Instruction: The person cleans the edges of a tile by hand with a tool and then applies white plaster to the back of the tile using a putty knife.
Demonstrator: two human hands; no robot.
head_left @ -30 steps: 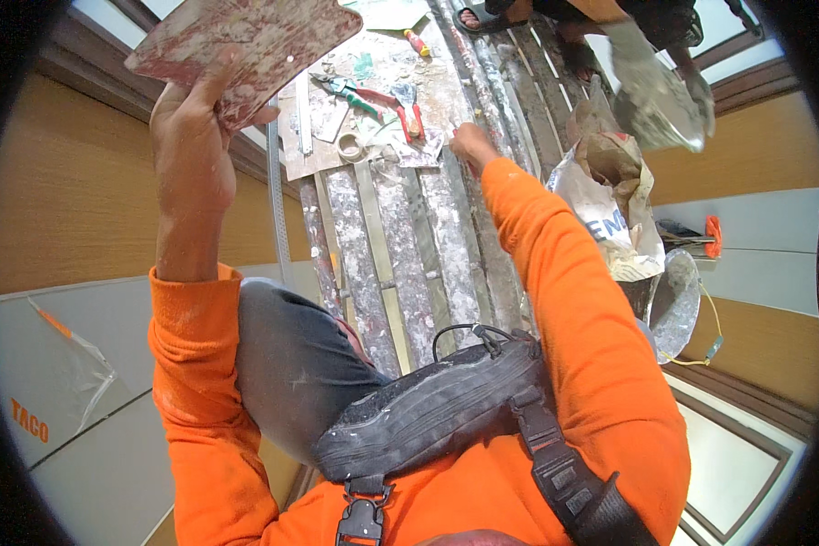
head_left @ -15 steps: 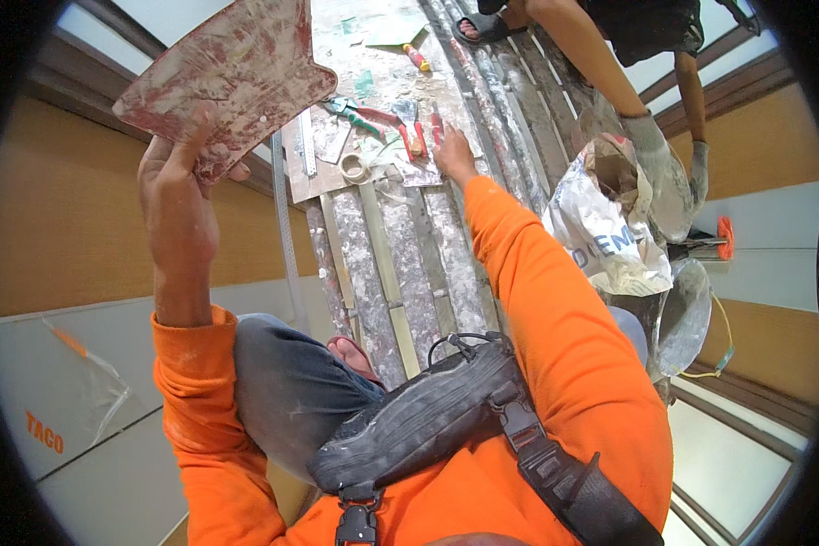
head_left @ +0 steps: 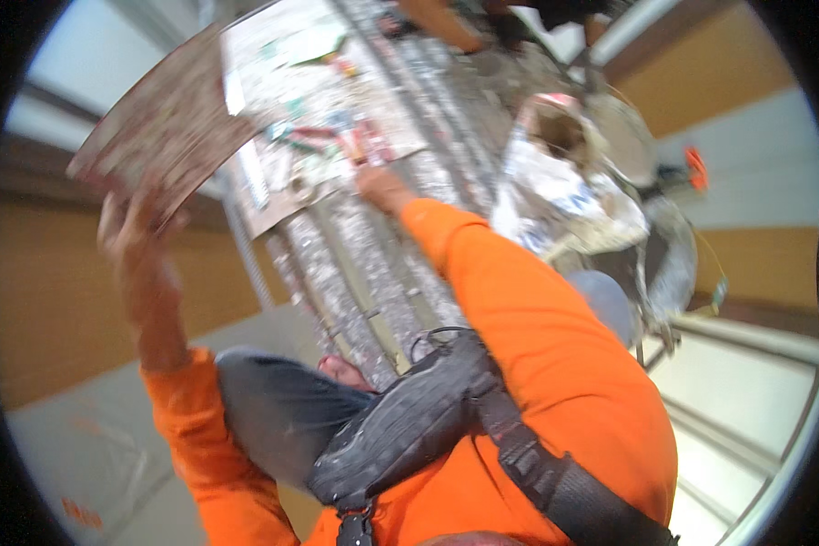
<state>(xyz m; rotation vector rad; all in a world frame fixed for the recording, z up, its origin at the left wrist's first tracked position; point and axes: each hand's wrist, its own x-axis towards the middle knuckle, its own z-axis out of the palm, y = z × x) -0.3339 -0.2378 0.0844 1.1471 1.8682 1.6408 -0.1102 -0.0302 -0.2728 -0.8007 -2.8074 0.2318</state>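
Up at the left, my left hand (head_left: 141, 218) grips the narrow end of a flat, fan-shaped board (head_left: 159, 127), reddish-brown and smeared with whitish plaster. My right hand (head_left: 384, 188) reaches down to a plaster-spotted work sheet (head_left: 291, 23), its fingertips at some red-handled tools (head_left: 366, 144). Motion smears those fingers, so whether they hold one is unclear. To their left lie green-and-red handled snips (head_left: 296, 135) and a tape roll (head_left: 300, 188).
Plaster-splashed planks (head_left: 337, 264) run under the sheet. An open white sack (head_left: 564, 173) stands at the right, with a grey bucket (head_left: 669, 250) beside it. A co-worker's arm (head_left: 441, 23) shows at the top. A metal straightedge (head_left: 250, 250) leans at the left.
My view has swung, and most things sit further left in it. The board in my left hand has tilted and now shows more edge-on. My right hand stays by the red-handled tools.
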